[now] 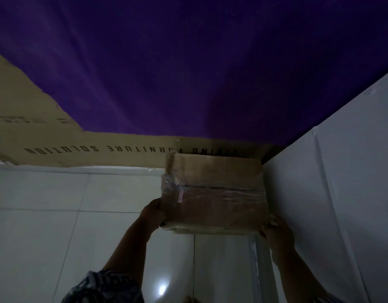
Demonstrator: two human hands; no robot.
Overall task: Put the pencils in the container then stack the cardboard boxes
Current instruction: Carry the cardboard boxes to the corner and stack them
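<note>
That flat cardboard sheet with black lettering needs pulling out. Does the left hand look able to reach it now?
Probably not yet: the left hand grips the taped brown cardboard box, shared with the right hand. Once freed, bare white floor leads to the sheet.

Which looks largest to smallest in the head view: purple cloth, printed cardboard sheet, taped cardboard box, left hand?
purple cloth
printed cardboard sheet
taped cardboard box
left hand
The box is nearer, so sheet over box is less sure.

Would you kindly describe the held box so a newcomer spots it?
Under purple cloth, a flat printed cardboard sheet meets a white panel. That corner holds the brown cardboard box, alone clear-taped and gripped by the left hand and right hand.
</note>
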